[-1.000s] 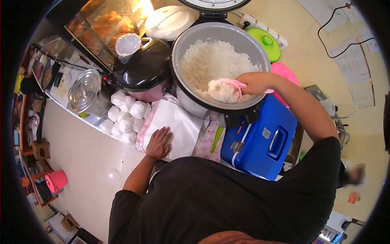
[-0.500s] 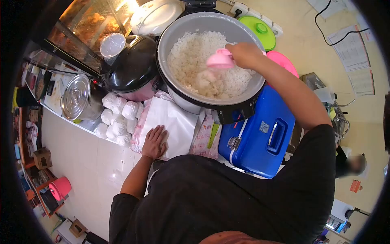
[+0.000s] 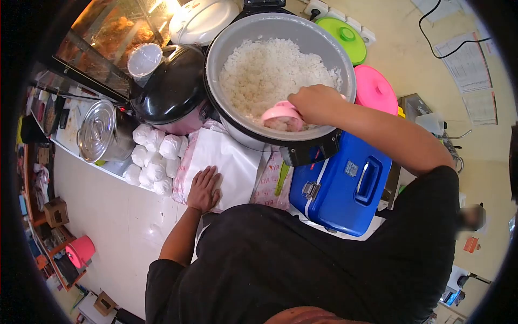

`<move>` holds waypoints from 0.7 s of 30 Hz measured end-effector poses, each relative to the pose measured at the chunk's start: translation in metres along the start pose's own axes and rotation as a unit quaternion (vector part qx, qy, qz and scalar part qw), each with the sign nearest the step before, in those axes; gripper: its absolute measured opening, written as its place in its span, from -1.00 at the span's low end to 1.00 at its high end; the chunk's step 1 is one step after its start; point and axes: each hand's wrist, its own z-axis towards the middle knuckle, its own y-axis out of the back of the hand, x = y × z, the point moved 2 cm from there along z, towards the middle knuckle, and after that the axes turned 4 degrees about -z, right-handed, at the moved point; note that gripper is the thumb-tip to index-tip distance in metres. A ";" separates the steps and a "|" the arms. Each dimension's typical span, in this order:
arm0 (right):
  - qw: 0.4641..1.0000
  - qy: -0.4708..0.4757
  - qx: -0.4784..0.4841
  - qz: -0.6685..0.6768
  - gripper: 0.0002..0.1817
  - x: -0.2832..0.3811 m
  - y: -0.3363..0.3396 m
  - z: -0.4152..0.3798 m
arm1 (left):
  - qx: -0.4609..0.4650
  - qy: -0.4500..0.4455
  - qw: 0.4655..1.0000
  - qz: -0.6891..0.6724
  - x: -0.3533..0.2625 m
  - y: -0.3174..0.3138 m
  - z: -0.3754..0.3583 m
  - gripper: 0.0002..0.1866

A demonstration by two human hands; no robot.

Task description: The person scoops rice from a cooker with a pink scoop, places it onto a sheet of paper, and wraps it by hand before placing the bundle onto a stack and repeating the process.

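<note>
The left hand (image 3: 204, 190) lies flat, fingers released, on a sheet of white paper (image 3: 226, 162) on the bench (image 3: 129, 216). At 3 o'clock from it stands a blue box (image 3: 345, 183); at 10 o'clock lie white wrapped bundles (image 3: 154, 156). Farther off, at 1 o'clock, the right hand (image 3: 315, 102) has its fingers clenched on a pink scoop (image 3: 280, 114), which dips into the rice (image 3: 270, 70) at the near edge of the cooker (image 3: 243, 32). A black pot (image 3: 172, 89) stands at 9 o'clock from the cooker, a steel pot (image 3: 100, 129) beyond.
</note>
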 end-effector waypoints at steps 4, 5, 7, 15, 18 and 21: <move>0.998 0.024 0.052 0.009 -0.70 -0.017 0.019 -0.001 | -0.001 0.000 1.000 -0.012 0.000 0.000 0.000 -0.34; 0.996 0.031 0.075 0.024 -0.70 -0.024 0.022 0.004 | 0.000 0.001 1.000 -0.012 0.002 0.000 -0.001 -0.34; 0.990 0.043 0.123 0.055 -0.71 -0.040 0.025 0.016 | 0.008 0.008 1.000 -0.010 0.002 0.000 0.000 -0.33; 0.998 -0.053 0.004 0.043 -0.74 -0.010 0.006 0.053 | 0.006 0.010 1.000 -0.023 0.002 0.001 0.000 -0.34; 0.999 -0.010 0.042 0.026 -0.77 0.009 0.017 0.038 | 0.002 0.007 1.000 -0.027 0.001 0.002 -0.002 -0.35; 0.998 -0.006 0.046 0.042 -0.78 0.003 0.016 0.017 | 0.008 0.009 1.000 -0.026 0.000 0.004 0.000 -0.35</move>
